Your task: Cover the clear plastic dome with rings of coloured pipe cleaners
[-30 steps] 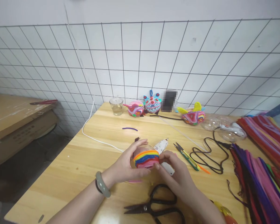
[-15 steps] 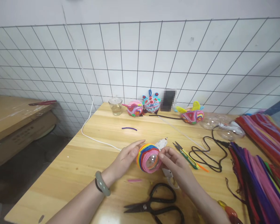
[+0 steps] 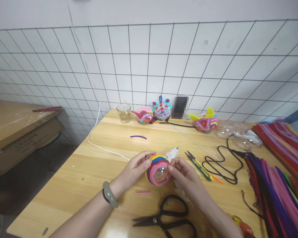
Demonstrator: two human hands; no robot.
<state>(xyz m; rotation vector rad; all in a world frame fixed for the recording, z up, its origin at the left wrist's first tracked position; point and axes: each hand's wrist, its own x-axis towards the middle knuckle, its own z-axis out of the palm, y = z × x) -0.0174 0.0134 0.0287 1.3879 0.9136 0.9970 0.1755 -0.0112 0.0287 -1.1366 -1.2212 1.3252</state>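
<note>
A clear plastic ball (image 3: 161, 176) is wrapped in rings of coloured pipe cleaner: orange, yellow, blue, red and pink. Its near face is bare and see-through inside the pink ring. My left hand (image 3: 139, 165) grips the ball from the left, thumb on top of the coloured rings. At the ball's right edge, the thumb and forefinger of my right hand (image 3: 181, 172) pinch against the pink ring. Behind the ball and partly under my right hand lies a white glue gun (image 3: 172, 154). Black-handled scissors (image 3: 161, 219) rest on the table in front, near a short pink strip (image 3: 143, 191).
Green thread snips (image 3: 198, 165) and a black cord (image 3: 221, 165) lie to the right, beside bundles of pipe cleaners (image 3: 275, 185). Finished ball figures (image 3: 162, 110), a glass cup (image 3: 124, 113) and clear plastic shells (image 3: 225, 130) line the back. A purple strip (image 3: 138, 137) lies mid-table.
My left thumb has moved onto the top of the ball's coloured rings. The ball has tilted slightly toward me, and my right fingers stay at its right edge.
</note>
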